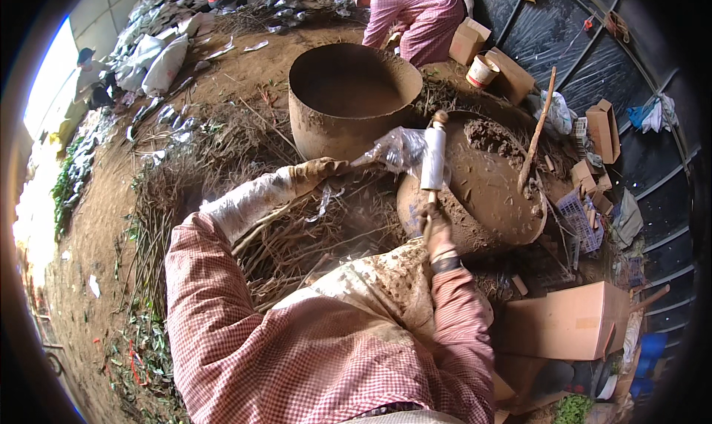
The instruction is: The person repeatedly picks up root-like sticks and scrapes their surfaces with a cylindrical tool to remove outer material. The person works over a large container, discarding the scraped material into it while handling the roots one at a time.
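Note:
My left hand [320, 172], in a soiled glove with clear film wrapped around the forearm, is closed at the gathered end of a stretch of clear plastic film [397, 147]. Whether anything lies inside that gathered end is hard to make out. The film runs across to a roll of plastic film [433, 160] on a wooden stick. My right hand [438, 229] grips the lower end of this stick, so the roll stands above my fist. Behind the roll is a mud-coated tub [467, 201] with wet mud inside. Bare woody plants with roots [328, 224] lie below my hands.
A large deep tub [328, 132] stands ahead. A wooden pole [538, 132] leans in the muddy tub. To the right are a cardboard box [556, 324], a plastic crate [578, 218] and a bucket [482, 72]. A co-worker [417, 18] bends beyond the tubs; other people sit farther off.

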`<state>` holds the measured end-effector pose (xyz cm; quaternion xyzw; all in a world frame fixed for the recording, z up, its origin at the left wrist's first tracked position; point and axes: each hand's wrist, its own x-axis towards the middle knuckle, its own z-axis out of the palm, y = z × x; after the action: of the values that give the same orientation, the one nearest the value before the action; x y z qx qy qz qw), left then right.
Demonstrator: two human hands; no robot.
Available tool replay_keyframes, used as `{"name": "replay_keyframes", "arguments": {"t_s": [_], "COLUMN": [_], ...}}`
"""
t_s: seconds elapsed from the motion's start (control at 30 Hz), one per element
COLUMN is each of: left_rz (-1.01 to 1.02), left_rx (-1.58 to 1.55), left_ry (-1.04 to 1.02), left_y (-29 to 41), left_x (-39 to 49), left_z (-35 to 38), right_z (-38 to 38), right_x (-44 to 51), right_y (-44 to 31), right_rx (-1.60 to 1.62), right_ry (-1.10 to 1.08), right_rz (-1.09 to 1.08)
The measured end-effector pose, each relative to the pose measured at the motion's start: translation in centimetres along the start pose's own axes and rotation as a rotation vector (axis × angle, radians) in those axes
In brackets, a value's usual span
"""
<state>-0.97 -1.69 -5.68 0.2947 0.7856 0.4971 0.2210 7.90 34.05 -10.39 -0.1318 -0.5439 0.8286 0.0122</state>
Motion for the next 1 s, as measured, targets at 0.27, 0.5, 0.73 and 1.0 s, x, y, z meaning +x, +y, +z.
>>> {"name": "replay_keyframes", "arguments": {"t_s": [0.27, 0.5, 0.73, 1.0], "left_rz": [0.073, 0.341, 0.546, 0.051], "left_rx": [0.415, 1.178, 1.029, 0.299], "left_ry": [0.123, 0.105, -0.049, -0.014], "left_y": [2.2, 4.7, 6.2, 4.4], "left_x": [5.1, 3.1, -1.5, -2.4], "left_z": [-0.4, 3.2, 2.8, 3.4], "right_z": [6.2, 9.9, 3.6, -0.7], "right_x": [-4.3, 5.7, 5.1, -7.5], "right_y": [-3.1, -13.6, -2.3, -2.0], "right_rx": [-1.397, -1.28, -1.576, -0.54], "right_ry": [-0.1, -0.675, -0.946, -0.691], "right_rz": [-0.946, -0.549, -0.125, -0.043]}}
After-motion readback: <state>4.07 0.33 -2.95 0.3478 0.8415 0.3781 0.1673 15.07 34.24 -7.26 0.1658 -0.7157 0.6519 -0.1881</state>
